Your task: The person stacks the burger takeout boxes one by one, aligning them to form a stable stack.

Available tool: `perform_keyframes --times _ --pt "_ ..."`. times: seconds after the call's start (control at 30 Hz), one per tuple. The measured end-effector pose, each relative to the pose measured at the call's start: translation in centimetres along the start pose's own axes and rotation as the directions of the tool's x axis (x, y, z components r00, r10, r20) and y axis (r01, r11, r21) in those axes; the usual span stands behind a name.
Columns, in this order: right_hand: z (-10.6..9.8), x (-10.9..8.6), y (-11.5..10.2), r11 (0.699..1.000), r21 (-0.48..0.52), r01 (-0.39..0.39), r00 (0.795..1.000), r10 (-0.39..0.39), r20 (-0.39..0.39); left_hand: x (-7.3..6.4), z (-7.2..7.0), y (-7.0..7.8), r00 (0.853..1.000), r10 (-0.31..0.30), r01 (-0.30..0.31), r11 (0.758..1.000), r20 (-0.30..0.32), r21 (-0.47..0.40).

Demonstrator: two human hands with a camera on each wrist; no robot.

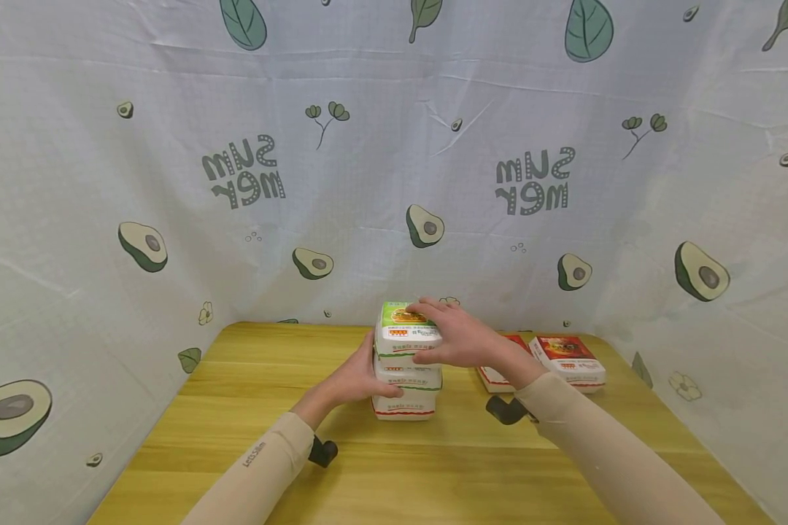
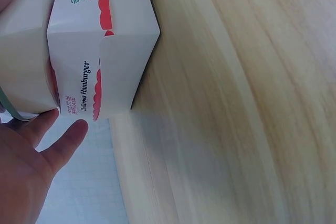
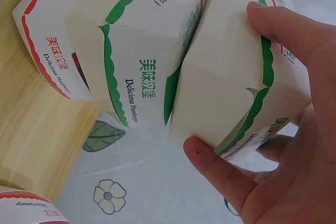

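Observation:
Three paper hamburger boxes form a stack near the back of the table. At the bottom is a red-trimmed box (image 1: 403, 408); a green-trimmed middle box (image 1: 423, 378) lies on it. My right hand (image 1: 462, 337) grips the top green-trimmed box (image 3: 220, 72), thumb on its front and fingers at its side and back. In the right wrist view this top box sits tilted against the middle one. With the thumb across the front and fingers at the left side, my left hand (image 1: 351, 375) holds the middle box. Its lower fingertips (image 2: 79, 129) reach beside the bottom box.
Right of the stack, two red-topped burger boxes lie on the wooden table (image 1: 269, 437): a nearer one (image 1: 492, 376) partly behind my right forearm, and another box (image 1: 568, 361) beside it. A printed curtain (image 1: 368, 168) hangs right behind the table's back edge.

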State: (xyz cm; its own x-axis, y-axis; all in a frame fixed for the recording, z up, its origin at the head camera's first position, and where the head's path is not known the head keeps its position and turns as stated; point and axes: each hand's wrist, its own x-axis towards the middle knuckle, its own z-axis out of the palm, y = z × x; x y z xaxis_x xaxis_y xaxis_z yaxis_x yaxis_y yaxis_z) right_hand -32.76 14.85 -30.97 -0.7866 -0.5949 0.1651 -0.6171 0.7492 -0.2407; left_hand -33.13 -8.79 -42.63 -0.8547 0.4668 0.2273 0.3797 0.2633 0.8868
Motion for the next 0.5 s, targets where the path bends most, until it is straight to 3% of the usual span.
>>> perform_keyframes --times 0.5 --pt "0.13 -0.12 -0.21 1.000 -0.003 -0.010 1.000 0.010 0.003 -0.09 0.14 0.04 0.999 0.045 -0.045 0.999 0.014 -0.025"
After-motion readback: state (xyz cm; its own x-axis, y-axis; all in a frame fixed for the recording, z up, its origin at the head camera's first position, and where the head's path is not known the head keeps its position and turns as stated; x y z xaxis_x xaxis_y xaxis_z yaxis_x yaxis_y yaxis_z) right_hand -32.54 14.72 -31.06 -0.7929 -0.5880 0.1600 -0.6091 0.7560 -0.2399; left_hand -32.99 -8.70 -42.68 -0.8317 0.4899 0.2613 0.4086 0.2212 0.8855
